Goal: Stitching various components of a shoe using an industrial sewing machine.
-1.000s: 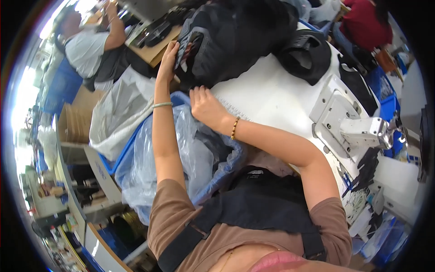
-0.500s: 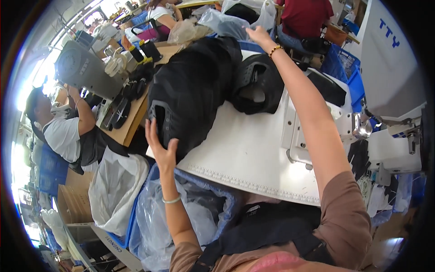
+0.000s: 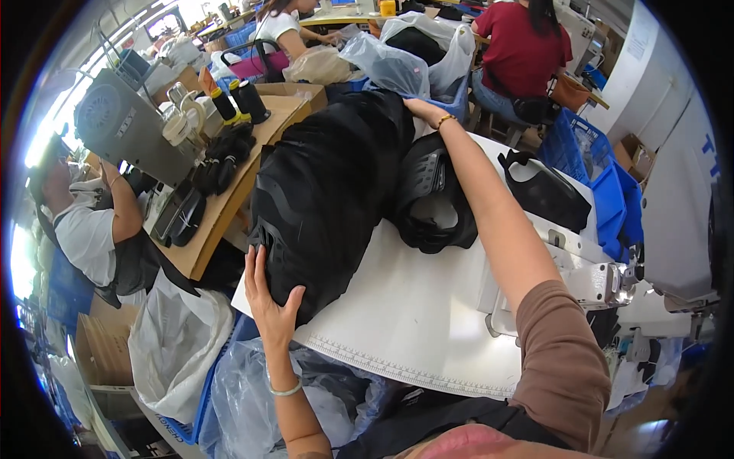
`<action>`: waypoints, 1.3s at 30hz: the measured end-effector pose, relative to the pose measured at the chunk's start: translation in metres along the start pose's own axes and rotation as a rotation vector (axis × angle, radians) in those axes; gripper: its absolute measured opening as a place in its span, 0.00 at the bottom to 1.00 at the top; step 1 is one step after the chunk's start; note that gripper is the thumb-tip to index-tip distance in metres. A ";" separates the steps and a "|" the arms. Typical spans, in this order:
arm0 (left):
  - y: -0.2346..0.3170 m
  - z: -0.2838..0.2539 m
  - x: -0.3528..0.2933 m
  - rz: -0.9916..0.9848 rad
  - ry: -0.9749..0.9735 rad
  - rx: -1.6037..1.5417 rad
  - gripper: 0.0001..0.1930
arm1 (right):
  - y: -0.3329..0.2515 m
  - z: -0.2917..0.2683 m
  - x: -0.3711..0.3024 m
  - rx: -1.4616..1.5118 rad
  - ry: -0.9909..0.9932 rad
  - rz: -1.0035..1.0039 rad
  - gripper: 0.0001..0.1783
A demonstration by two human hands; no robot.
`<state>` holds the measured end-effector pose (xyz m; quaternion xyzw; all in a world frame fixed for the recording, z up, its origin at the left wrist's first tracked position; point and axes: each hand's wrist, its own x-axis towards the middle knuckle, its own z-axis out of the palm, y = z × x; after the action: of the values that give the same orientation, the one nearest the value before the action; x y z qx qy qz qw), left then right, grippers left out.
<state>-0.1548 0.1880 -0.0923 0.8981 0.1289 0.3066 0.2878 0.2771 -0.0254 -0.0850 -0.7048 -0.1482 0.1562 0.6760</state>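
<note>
A: How is the main item listed?
B: Large black bundle, layered, elongated; laid on the white counter, centre to upper centre of the frame.

A: And the hands?
B: Held well apart, one at each end of the bundle. The left hand is set against the lower end, thumb and fingers spread. The right hand is placed at the upper end; how far its fingers are curled cannot be told.

A: What is recorded alongside?
B: Smaller black piece, with a round opening, set just right of the bundle. Flat black piece, placed at right of centre. Ruler strip, fixed along the counter's lower edge.

A: Below?
B: White sack, lower left; clear plastic bag, lower centre-left.
</note>
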 end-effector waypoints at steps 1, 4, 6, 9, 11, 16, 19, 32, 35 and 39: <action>0.006 0.005 0.002 0.010 -0.001 -0.027 0.42 | -0.004 -0.023 -0.002 -0.265 -0.045 0.008 0.20; 0.020 0.025 0.010 0.045 -0.005 -0.112 0.42 | -0.008 -0.083 0.003 -0.107 0.154 -0.031 0.07; 0.016 0.023 0.008 0.039 -0.009 -0.098 0.42 | -0.006 -0.078 0.003 0.117 0.175 0.096 0.13; 0.009 0.017 0.008 -0.001 0.000 -0.063 0.42 | 0.002 -0.049 0.007 0.411 0.258 0.278 0.21; 0.010 0.015 0.008 0.007 0.005 -0.068 0.42 | 0.002 -0.053 0.017 0.380 0.230 0.308 0.26; 0.007 0.015 0.005 0.024 0.009 -0.054 0.41 | 0.034 -0.053 0.058 0.172 0.155 0.389 0.35; 0.024 0.026 0.006 0.072 0.003 -0.165 0.41 | 0.027 -0.123 0.060 -0.149 0.315 0.209 0.40; 0.017 0.018 0.006 0.040 -0.001 -0.133 0.41 | 0.042 -0.080 0.057 0.016 0.025 0.060 0.33; 0.018 0.020 0.006 0.048 -0.004 -0.137 0.42 | 0.039 -0.084 0.052 0.047 0.074 0.050 0.32; 0.021 0.020 0.006 0.052 -0.002 -0.144 0.42 | 0.020 -0.076 0.040 0.125 0.161 0.007 0.29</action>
<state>-0.1365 0.1648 -0.0899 0.8784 0.0829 0.3217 0.3436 0.3449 -0.0781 -0.1027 -0.6722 -0.0809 0.1104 0.7276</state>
